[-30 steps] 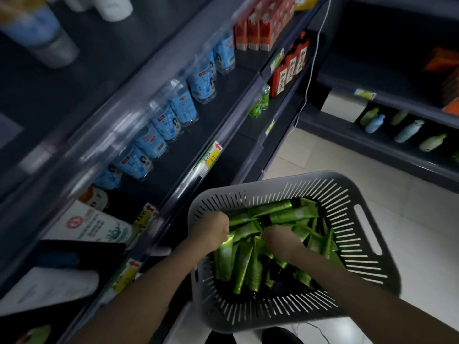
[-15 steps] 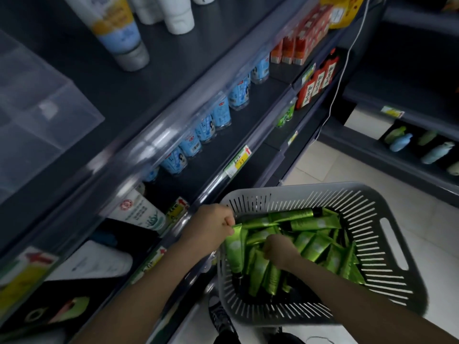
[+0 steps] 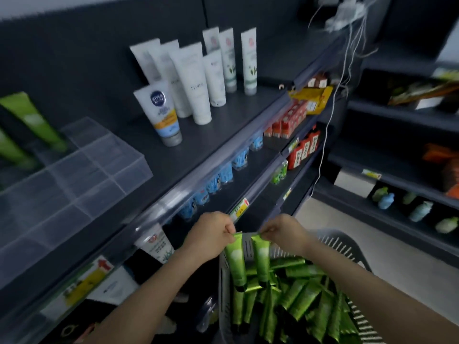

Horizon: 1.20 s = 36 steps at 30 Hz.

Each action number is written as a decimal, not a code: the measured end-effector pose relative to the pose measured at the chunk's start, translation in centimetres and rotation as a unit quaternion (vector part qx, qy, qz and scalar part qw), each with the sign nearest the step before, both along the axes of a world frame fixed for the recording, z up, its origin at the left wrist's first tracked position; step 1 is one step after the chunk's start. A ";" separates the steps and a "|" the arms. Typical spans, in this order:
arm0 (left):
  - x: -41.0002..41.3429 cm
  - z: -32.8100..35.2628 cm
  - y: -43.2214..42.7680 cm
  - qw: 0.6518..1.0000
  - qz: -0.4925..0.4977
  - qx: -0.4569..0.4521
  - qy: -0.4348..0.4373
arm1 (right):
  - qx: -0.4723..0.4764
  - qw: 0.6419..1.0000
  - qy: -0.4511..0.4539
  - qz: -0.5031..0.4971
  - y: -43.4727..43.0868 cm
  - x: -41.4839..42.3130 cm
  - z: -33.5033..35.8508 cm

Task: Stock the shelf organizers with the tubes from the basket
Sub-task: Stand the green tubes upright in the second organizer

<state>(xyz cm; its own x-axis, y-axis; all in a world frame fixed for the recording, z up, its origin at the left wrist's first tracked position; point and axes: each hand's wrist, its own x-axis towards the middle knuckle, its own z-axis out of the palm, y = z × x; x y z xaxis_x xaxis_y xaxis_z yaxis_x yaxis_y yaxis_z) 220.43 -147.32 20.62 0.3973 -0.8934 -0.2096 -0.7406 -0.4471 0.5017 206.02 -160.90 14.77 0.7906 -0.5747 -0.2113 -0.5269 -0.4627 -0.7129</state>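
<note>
- Pinching the flat crimped end, the left hand point(image 3: 213, 234) has fingers and thumb closed on one green tube point(image 3: 235, 263), which hangs cap-down over the basket's near-left rim. The right hand point(image 3: 283, 232) pinches a second green tube point(image 3: 262, 260) the same way, just beside the first.
- Far left, the clear organizer point(image 3: 74, 175) sits on the top shelf, well apart from both hands. Some standing green tubes point(image 3: 32, 120) show at its back; whether they are in its compartments I cannot tell.
- Between hands and organizer, the shelf lip point(image 3: 198, 180) juts out. A dangling tube could catch on it, and so thin a pinch might let go.
- Upright white tubes point(image 3: 196, 78) stand right of the organizer; a swinging tube could topple them.
- Right, the basket point(image 3: 347, 247) holds a loose heap of tubes point(image 3: 303, 294). A dropped tube may miss the rim and fall to the floor.
</note>
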 end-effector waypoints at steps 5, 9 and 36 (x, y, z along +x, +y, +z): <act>0.7 5.7 0.3 0.998 -0.006 -0.058 -0.028 | 0.011 0.997 -0.077 0.007 -0.8 0.2 7.6; 2.1 11.0 1.3 0.990 0.012 -0.128 -0.050 | 0.022 0.986 -0.167 0.013 -0.8 1.4 14.1; 25.5 27.3 15.5 0.868 0.291 -0.250 -0.316 | 0.006 0.906 -0.408 0.109 9.9 33.9 29.8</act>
